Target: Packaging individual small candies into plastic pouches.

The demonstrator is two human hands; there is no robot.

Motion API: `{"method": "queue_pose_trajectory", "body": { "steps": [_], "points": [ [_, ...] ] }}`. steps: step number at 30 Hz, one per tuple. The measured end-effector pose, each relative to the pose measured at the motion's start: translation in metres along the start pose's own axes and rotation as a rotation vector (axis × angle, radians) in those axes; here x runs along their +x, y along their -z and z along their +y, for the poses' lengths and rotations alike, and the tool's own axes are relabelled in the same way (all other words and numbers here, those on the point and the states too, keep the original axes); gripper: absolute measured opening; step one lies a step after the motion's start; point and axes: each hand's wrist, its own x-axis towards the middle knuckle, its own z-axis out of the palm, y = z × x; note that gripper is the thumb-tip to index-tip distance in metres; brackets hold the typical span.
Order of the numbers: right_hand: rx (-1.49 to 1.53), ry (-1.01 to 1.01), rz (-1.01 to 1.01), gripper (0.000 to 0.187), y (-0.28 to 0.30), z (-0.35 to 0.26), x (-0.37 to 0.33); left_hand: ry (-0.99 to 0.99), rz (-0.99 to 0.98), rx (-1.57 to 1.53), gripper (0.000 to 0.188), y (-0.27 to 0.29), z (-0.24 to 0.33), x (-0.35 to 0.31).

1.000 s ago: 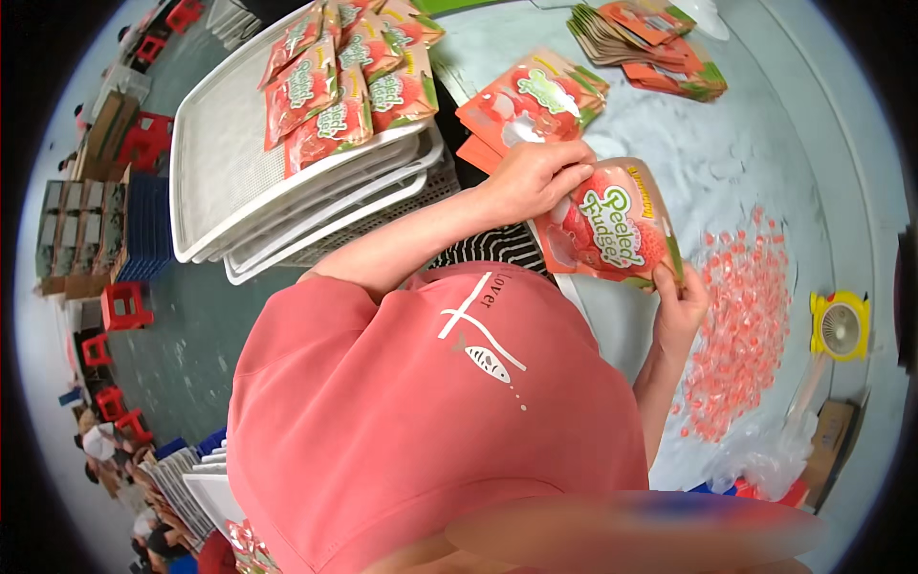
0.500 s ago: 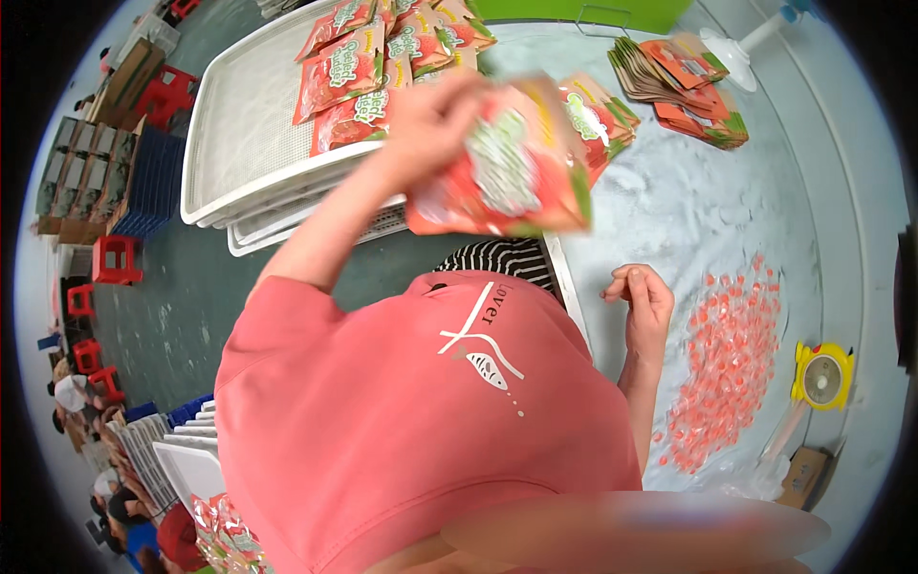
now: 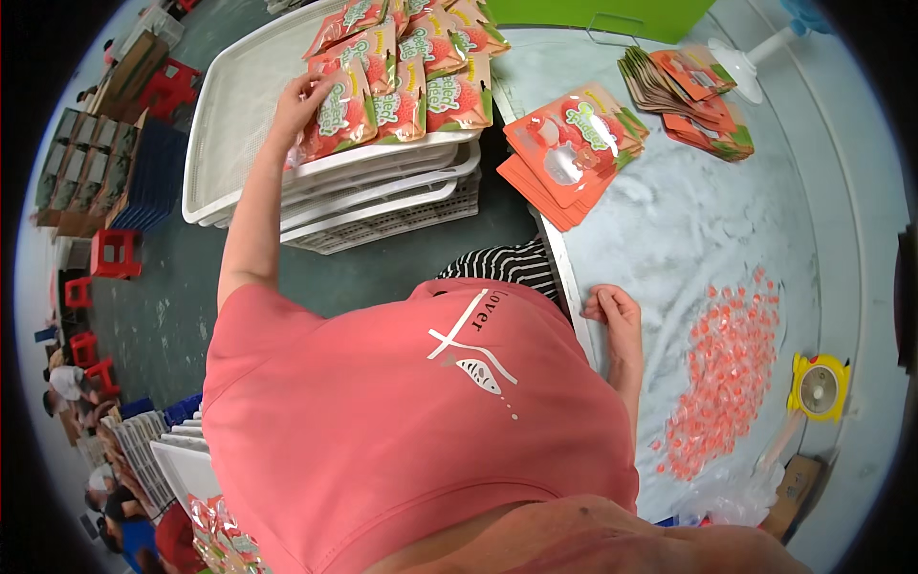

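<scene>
The red pouch, just carried over, now joins others on the white tray, left hand at its edge, grip impossible to tell, right hand loosely parted, seemingly empty

Up on the person's head, the left one of two side-by-side fisheyes looks down, close above the shirt, which bulks large below both hands. The left hand shows farther out, up near the tray; the right hand sits right of centre, table spreading beyond it. Left of the left hand, floor swings into view; far right of the right hand, the wall bends toward the dark rim.
</scene>
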Motion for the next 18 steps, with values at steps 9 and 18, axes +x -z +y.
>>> {"method": "queue_pose_trajectory", "body": {
  "steps": [9,18],
  "points": [
    [0.127,-0.013,0.132,0.021,0.005,0.018,-0.007,-0.098,0.319,0.116,0.032,-0.015,-0.024,0.0],
    [0.198,-0.03,0.193,0.021,0.005,0.016,-0.009,-0.114,0.303,-0.121,0.03,-0.034,-0.011,0.025]
  ]
}}
